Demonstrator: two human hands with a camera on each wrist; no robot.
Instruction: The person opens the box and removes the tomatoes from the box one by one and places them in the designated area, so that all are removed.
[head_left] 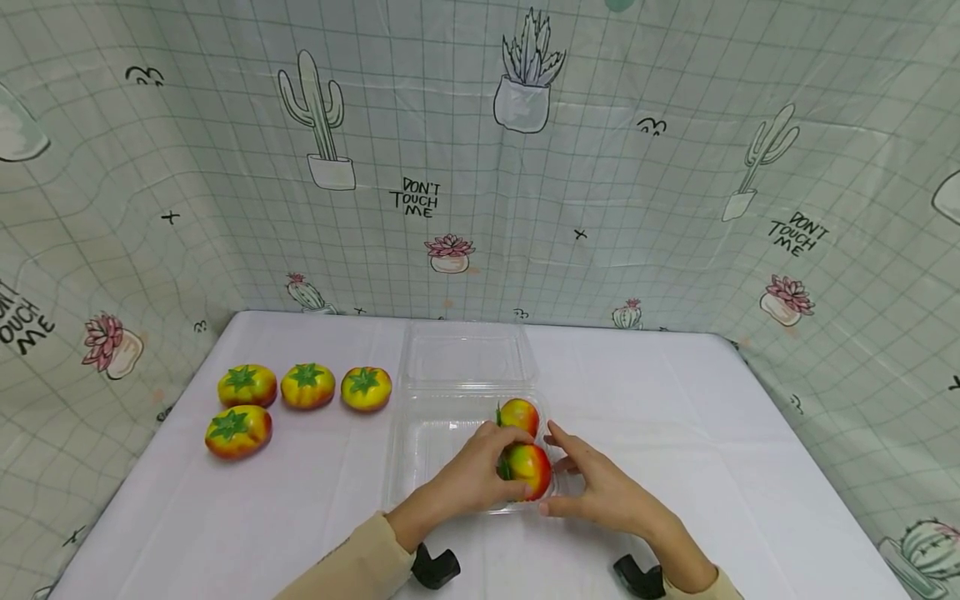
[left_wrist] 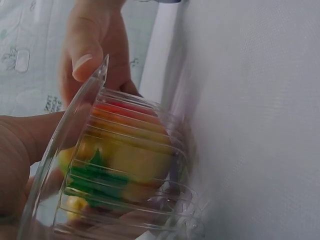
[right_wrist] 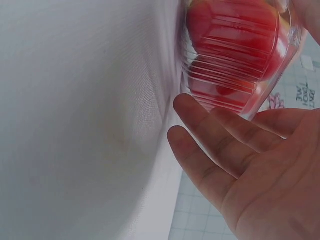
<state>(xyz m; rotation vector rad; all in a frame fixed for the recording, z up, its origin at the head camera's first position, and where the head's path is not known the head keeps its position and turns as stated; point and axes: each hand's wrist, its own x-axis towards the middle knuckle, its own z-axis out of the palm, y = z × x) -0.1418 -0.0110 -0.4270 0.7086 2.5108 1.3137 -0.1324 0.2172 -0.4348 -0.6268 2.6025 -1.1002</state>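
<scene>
A clear plastic clamshell box point(head_left: 420, 454) lies on the table with its lid point(head_left: 467, 354) folded back. Two red-and-yellow tomatoes with green star-shaped tops sit at its right side: a far tomato point(head_left: 520, 415) and a near tomato point(head_left: 534, 468). My left hand point(head_left: 472, 467) reaches over the box and grips the near tomato between thumb and fingers. In the left wrist view that tomato point(left_wrist: 135, 145) shows through the ribbed wall. My right hand point(head_left: 600, 483) is at the box's right side, fingers spread and nothing held; the right wrist view shows its fingers point(right_wrist: 215, 130) beside the wall.
Several more tomatoes are grouped at the table's left: two upper-left tomatoes point(head_left: 247, 386) point(head_left: 307, 386), one nearer the box point(head_left: 366, 389) and a front tomato point(head_left: 238, 432). White cloth point(head_left: 675, 417) covers the table; a patterned curtain point(head_left: 480, 208) stands behind.
</scene>
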